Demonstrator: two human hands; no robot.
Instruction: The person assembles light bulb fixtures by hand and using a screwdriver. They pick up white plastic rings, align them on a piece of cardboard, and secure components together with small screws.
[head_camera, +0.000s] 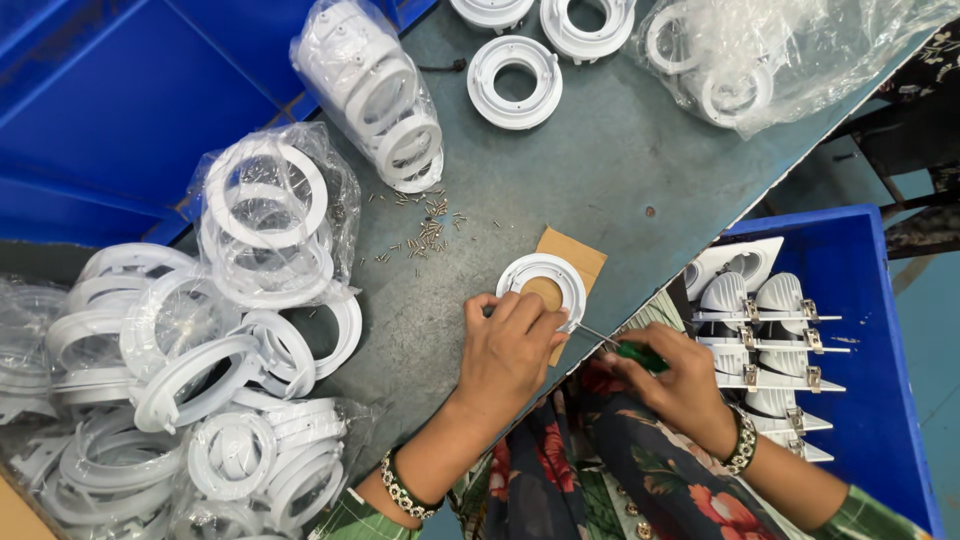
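The left hand (510, 345) presses its closed fingers on the white ring (541, 285) to keep it steady, while the right hand (675, 378) grips a screwdriver (625, 349) pointed at its edge.

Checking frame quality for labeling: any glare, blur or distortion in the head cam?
Head view: even, soft light, faint shadows under the left hand; glare on the clear plastic bags blurs the white rings inside; right hand and green-handled screwdriver slightly soft; table edge runs diagonally from camera tilt, without obvious bending; screws sharp.
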